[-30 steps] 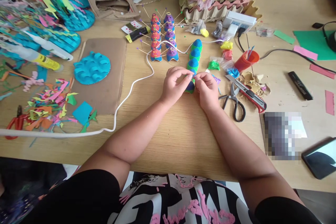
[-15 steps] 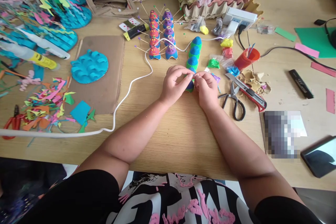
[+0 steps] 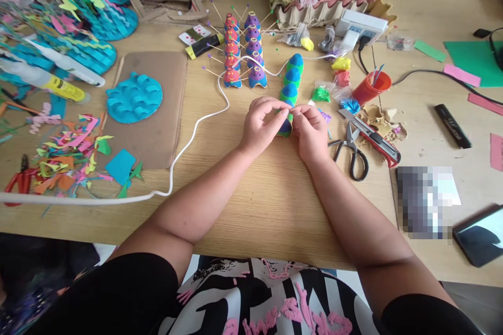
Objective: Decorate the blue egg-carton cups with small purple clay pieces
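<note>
My left hand (image 3: 262, 124) and my right hand (image 3: 311, 133) meet fingertip to fingertip over the front part of a green and blue bumpy strip (image 3: 291, 79). Both hands are closed in a pinch, and whatever lies between the fingertips is too small to make out. Part of the strip's near end shows beneath the fingers. Beyond my left hand stand a red bumpy strip (image 3: 232, 51) and a purple bumpy strip (image 3: 254, 51), with thin sticks poking out of their sides. Small bags of green clay (image 3: 321, 94) and blue clay (image 3: 349, 106) lie just past my right hand.
Scissors (image 3: 356, 154), a red box cutter (image 3: 377, 138) and an orange cup (image 3: 371, 88) are at the right. A white cable (image 3: 192, 133) crosses the table at the left, near cardboard (image 3: 157, 141) and paper scraps (image 3: 70, 152). Egg trays (image 3: 326, 8) are stacked behind.
The view has shifted very slightly, moving the objects at the right a little rightward. Both hands keep nearly the same pinch, with the right fingertips minutely moved.
</note>
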Demonstrator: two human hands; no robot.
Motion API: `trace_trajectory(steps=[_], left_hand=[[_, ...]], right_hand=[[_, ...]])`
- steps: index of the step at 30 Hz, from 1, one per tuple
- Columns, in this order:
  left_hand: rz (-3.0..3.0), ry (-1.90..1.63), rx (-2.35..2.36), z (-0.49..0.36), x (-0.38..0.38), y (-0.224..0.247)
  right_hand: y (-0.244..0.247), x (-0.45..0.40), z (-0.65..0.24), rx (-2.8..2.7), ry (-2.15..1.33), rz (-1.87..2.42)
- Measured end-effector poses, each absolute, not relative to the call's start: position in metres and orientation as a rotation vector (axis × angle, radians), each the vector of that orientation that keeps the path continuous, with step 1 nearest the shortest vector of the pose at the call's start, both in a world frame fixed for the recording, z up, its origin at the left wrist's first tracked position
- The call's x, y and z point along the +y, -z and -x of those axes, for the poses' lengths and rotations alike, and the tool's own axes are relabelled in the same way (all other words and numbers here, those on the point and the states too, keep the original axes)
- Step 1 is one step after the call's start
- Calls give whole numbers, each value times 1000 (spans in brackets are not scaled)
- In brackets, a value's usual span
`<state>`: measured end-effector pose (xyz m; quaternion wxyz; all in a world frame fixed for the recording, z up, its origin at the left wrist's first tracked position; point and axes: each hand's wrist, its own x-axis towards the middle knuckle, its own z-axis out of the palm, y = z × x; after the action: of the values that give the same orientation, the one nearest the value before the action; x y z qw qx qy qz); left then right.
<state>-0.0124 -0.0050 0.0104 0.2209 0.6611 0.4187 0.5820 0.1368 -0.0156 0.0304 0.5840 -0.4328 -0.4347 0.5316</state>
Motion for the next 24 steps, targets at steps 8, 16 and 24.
trace_trajectory(steps=[8, 16, 24], left_hand=[[-1635, -1573, 1278, 18, 8, 4], [-1502, -1720, 1339, 26, 16, 13], [-1185, -1916, 1496, 65, 39, 14]], right_hand=[[-25, -13, -140, -994, -1229, 1011], [-25, -11, -137, -959, -1139, 1018], [-21, -9, -136, -953, -1081, 999]])
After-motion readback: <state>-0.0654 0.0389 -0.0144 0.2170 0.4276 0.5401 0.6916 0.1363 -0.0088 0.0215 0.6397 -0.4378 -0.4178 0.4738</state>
